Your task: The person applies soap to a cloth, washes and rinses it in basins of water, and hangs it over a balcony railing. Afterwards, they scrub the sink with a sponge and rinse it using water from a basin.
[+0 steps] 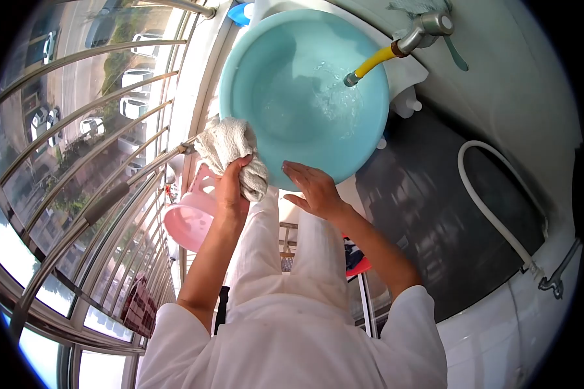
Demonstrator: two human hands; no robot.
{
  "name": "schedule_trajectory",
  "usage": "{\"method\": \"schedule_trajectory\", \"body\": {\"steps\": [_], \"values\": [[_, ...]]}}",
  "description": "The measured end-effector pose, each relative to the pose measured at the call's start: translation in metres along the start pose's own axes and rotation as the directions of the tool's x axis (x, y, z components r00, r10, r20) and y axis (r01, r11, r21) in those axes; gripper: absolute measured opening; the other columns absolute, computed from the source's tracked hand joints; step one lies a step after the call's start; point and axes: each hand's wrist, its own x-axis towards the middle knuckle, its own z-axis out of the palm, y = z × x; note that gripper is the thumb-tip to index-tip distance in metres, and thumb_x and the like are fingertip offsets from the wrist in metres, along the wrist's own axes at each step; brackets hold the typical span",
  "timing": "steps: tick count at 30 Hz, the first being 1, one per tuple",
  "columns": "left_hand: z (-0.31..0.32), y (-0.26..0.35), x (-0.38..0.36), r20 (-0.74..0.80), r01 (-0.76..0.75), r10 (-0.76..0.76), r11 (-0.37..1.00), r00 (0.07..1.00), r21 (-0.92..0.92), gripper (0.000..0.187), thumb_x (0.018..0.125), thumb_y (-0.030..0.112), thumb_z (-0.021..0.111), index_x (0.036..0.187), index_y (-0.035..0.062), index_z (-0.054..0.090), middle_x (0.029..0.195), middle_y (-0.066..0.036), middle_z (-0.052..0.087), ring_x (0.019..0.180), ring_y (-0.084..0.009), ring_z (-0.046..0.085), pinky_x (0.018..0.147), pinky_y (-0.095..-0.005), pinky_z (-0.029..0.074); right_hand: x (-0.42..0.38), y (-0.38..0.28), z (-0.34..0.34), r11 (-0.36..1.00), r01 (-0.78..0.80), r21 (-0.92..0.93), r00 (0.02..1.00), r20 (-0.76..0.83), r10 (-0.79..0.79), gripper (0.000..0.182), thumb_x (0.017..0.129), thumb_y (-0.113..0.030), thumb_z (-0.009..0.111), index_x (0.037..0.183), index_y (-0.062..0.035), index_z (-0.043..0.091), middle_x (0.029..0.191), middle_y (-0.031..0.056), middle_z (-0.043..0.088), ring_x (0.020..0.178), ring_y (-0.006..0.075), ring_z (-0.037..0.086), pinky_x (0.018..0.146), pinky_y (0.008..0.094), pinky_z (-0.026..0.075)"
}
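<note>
A bunched greyish-white cloth [226,148] is gripped in my left hand [232,183], held over the left front rim of a light-blue basin [240,71]. My right hand [313,189] holds nothing; its fingers are stretched out at the basin's front rim. Water runs into the basin from a yellow hose [374,65] fitted on a metal tap [425,29]. The water's surface ripples below the hose end.
A pink plastic basket [191,220] is low on the left, beside metal window bars [104,204]. On the right lies a dark panel [435,214] with a white hose [483,201] over it. A white bottle [405,104] stands beside the basin.
</note>
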Motion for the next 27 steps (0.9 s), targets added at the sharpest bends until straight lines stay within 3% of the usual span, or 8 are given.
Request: {"method": "schedule_trajectory", "body": {"steps": [4, 6, 9, 11, 17, 20, 23, 27], "values": [[-0.016, 0.02, 0.018, 0.107, 0.089, -0.111, 0.977, 0.988, 0.196, 0.039, 0.076, 0.004, 0.067, 0.113, -0.0016, 0.055, 0.098, -0.009, 0.062, 0.087, -0.0212, 0.062, 0.075, -0.0326, 0.052, -0.051, 0.136, -0.062, 0.862, 0.164, -0.479, 0.978, 0.194, -0.078, 0.035, 0.073, -0.007, 0.06, 0.108, -0.0028, 0.06, 0.121, 0.0142, 0.058, 0.115, 0.0271, 0.054, 0.098, 0.0398, 0.04], [-0.01, 0.015, 0.035, 0.118, 0.045, -0.074, 0.971, 0.99, 0.237, 0.038, 0.079, 0.007, 0.067, 0.114, -0.0018, 0.054, 0.098, -0.009, 0.062, 0.087, -0.0208, 0.062, 0.076, -0.033, 0.052, -0.038, 0.153, -0.077, 0.816, 0.293, -0.499, 0.955, 0.185, -0.23, 0.019, 0.073, -0.006, 0.056, 0.091, -0.0034, 0.062, 0.103, 0.0115, 0.064, 0.101, 0.0264, 0.06, 0.089, 0.039, 0.045], [-0.028, 0.003, 0.078, 0.191, 0.011, -0.024, 0.997, 0.981, 0.07, 0.031, 0.089, 0.017, 0.062, 0.115, 0.0005, 0.054, 0.101, -0.006, 0.062, 0.091, -0.0173, 0.061, 0.076, -0.0314, 0.051, -0.045, 0.152, -0.067, 0.91, 0.221, -0.352, 0.9, 0.434, -0.051, 0.017, 0.073, -0.006, 0.054, 0.089, -0.0051, 0.06, 0.092, 0.0103, 0.066, 0.089, 0.0265, 0.062, 0.08, 0.0373, 0.048], [-0.033, -0.021, 0.064, 0.212, 0.08, -0.092, 0.995, 0.973, 0.065, 0.028, 0.089, 0.014, 0.061, 0.112, 0.0007, 0.054, 0.096, -0.006, 0.061, 0.086, -0.0168, 0.062, 0.072, -0.0306, 0.051, -0.04, 0.113, -0.047, 0.925, 0.155, -0.348, 0.937, 0.348, -0.026, 0.009, 0.073, -0.005, 0.054, 0.081, -0.0057, 0.057, 0.076, 0.0098, 0.061, 0.073, 0.0278, 0.061, 0.068, 0.0373, 0.049], [-0.043, -0.094, -0.001, 0.12, 0.028, -0.049, 0.985, 0.992, 0.172, 0.036, 0.087, 0.012, 0.063, 0.119, 0.0005, 0.051, 0.101, -0.004, 0.058, 0.089, -0.0137, 0.058, 0.074, -0.0281, 0.049, -0.032, 0.014, 0.037, 0.955, -0.156, -0.253, 0.95, 0.227, 0.215, 0.009, 0.072, -0.002, 0.056, 0.08, -0.0034, 0.053, 0.077, 0.0137, 0.06, 0.074, 0.0295, 0.063, 0.065, 0.039, 0.051], [-0.05, -0.109, -0.007, 0.054, 0.016, -0.027, 0.979, 0.998, 0.203, 0.037, 0.083, 0.01, 0.065, 0.117, -0.0014, 0.053, 0.104, -0.006, 0.06, 0.092, -0.016, 0.059, 0.078, -0.0304, 0.048, -0.036, -0.002, 0.041, 0.971, -0.227, -0.071, 0.94, 0.246, 0.237, 0.022, 0.075, -0.014, 0.065, 0.088, -0.0002, 0.055, 0.082, 0.0147, 0.06, 0.082, 0.0321, 0.061, 0.071, 0.0399, 0.048], [-0.061, -0.094, 0.022, -0.046, -0.011, 0.031, 0.921, 0.998, 0.388, 0.034, 0.08, 0.009, 0.066, 0.111, -0.003, 0.057, 0.101, -0.008, 0.062, 0.089, -0.0174, 0.06, 0.078, -0.0303, 0.049, -0.055, 0.029, -0.002, 0.995, -0.041, -0.095, 0.946, 0.316, 0.069, 0.034, 0.08, -0.03, 0.065, 0.092, -0.0001, 0.057, 0.088, 0.0145, 0.061, 0.087, 0.0314, 0.06, 0.076, 0.04, 0.046], [-0.077, -0.057, 0.05, 0.07, 0.042, -0.088, 0.868, 0.994, 0.495, 0.035, 0.078, 0.007, 0.068, 0.111, -0.0024, 0.058, 0.098, -0.009, 0.063, 0.086, -0.0198, 0.062, 0.074, -0.0316, 0.051, -0.043, 0.143, -0.091, 0.859, 0.157, -0.487, 0.858, 0.498, 0.125, 0.039, 0.087, -0.041, 0.054, 0.095, -0.005, 0.066, 0.11, 0.01, 0.062, 0.114, 0.023, 0.051, 0.104, 0.0432, 0.031]]}}
